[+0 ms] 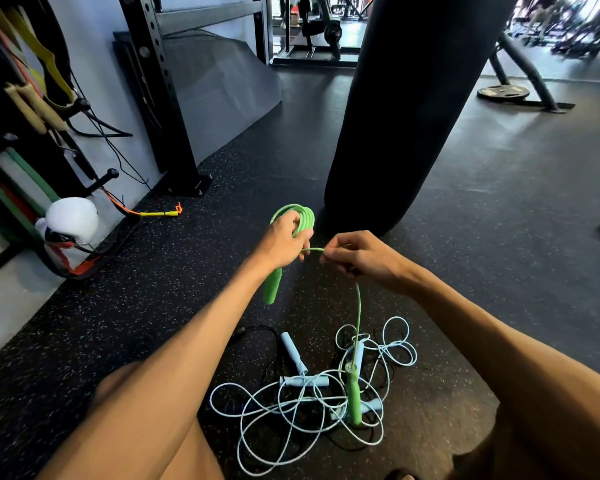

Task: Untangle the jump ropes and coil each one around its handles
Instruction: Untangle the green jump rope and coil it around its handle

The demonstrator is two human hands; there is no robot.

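Note:
My left hand (284, 242) grips a green jump rope handle (270, 285) with several loops of green rope (300, 214) coiled above the fist. My right hand (360, 259) pinches the free green cord (358, 310) just right of the coil. That cord hangs down to the second green handle (354, 396), which dangles upright over the pile on the floor. Below lies a tangle of light blue rope (291, 420) with light blue handles (293, 355), mixed with a thin black rope (257, 332).
A black punching bag (409, 109) hangs just beyond my hands. A black rack post (167, 109) stands at left, with resistance bands and a white boxing glove (71, 220) on the wall. A yellow cord (158, 213) lies near the post. A weight plate (503, 92) sits far right.

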